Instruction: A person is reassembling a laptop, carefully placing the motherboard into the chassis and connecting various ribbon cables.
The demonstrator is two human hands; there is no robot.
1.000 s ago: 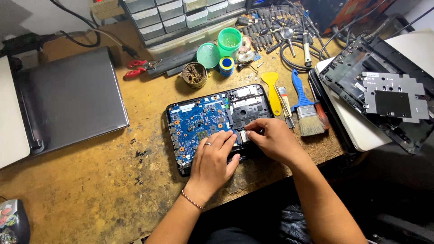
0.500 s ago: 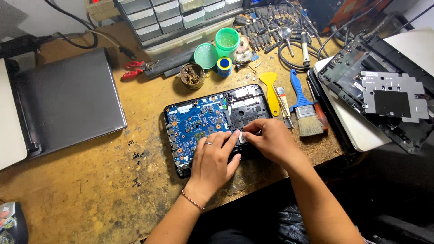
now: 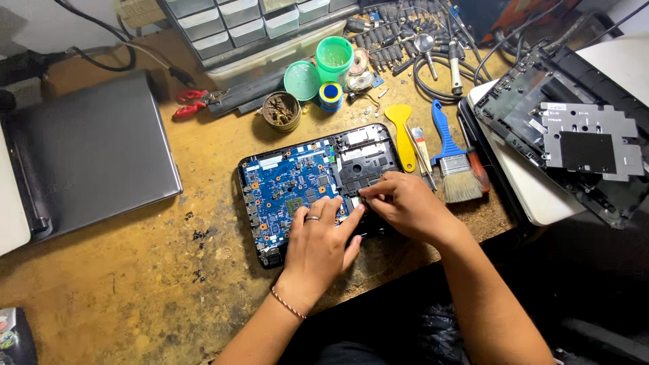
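Note:
An opened laptop base [image 3: 365,159] lies on the worn wooden bench, its blue circuit board [image 3: 284,189] exposed. My left hand [image 3: 321,247], with a ring on one finger, rests flat on the board's near right part, fingers spread and pressing down. My right hand [image 3: 405,206] is beside it, fingertips pinched on a small part at the seam between board and black frame. What the fingers pinch is too small to tell.
A closed grey laptop [image 3: 94,159] lies left. A yellow pry tool [image 3: 403,135], a blue-handled brush [image 3: 451,155] and a dismantled black laptop shell [image 3: 574,142] lie right. Red pliers [image 3: 189,103], green cups [image 3: 334,57], a tin of scraps [image 3: 280,111] and drawer bins [image 3: 236,23] stand behind.
Both hands stay at the same spot on the board; the right fingertips shift slightly left. The view has drifted a little.

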